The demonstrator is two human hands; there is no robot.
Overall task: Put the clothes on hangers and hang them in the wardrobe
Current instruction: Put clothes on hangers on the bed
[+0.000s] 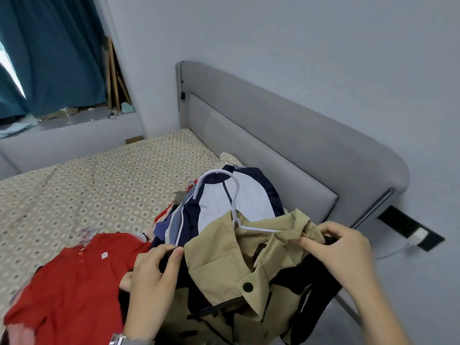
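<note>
Both hands grip a khaki jacket (224, 265) with black lining, held up at 6 o'clock of the view over the bed (87, 185). Left hand (151, 275): fingers curled round the jacket's left shoulder edge, thumb on top. Right hand (341, 247): fingertips pinching bunched khaki fabric at the right shoulder. Hands apart, one per shoulder.

White hanger (224, 195): hook upright at 12 o'clock of the jacket, right arm lying along the collar, left arm hidden in the fabric.

Behind the jacket, navy-and-white garment (224, 202) on top of a pile. Red shirt (72, 277) flat on the bed at 9 o'clock of the jacket. Grey headboard (286, 135) at 1 o'clock. Teal curtain (49, 53) at 10 o'clock. White plug (419, 235) in a black wall socket at 3 o'clock.
</note>
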